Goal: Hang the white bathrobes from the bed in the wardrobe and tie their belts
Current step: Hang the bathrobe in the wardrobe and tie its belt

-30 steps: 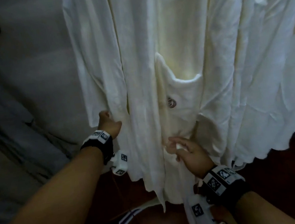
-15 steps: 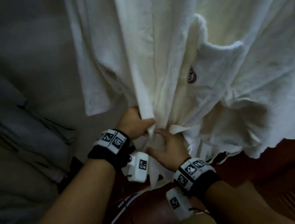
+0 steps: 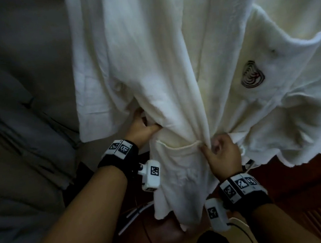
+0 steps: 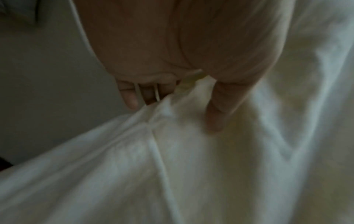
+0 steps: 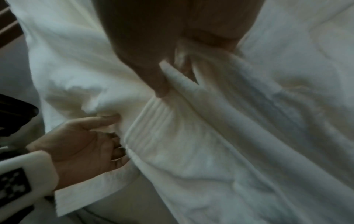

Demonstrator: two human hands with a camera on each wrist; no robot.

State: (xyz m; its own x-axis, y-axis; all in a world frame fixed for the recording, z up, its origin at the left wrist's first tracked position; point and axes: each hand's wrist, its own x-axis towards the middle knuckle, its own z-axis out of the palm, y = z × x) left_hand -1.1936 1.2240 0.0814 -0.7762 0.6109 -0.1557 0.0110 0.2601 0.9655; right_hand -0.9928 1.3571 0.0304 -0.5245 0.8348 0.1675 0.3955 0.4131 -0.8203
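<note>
A white bathrobe (image 3: 158, 61) hangs in front of me, with a lower pocket (image 3: 180, 165) and, further right, a pocket bearing a dark round emblem (image 3: 251, 75). My left hand (image 3: 143, 127) grips a fold of the robe's left front at waist height; its fingers (image 4: 132, 97) curl behind the cloth while the thumb lies on the front. My right hand (image 3: 219, 150) pinches bunched robe fabric (image 5: 172, 84) between thumb and fingers beside the lower pocket's right corner. The left hand (image 5: 82, 142) also shows in the right wrist view. I cannot make out the belt for certain.
A grey wall (image 3: 16, 38) and folds of grey cloth (image 3: 16, 127) lie to the left. Dark reddish wood (image 3: 304, 195) shows below and to the right of the robe's hem. White cables (image 3: 134, 214) hang under my left forearm.
Both hands came in from the robe's hem and took hold of its front, then drew apart, the right one moving right. The view has shifted, so the emblem pocket now sits further right.
</note>
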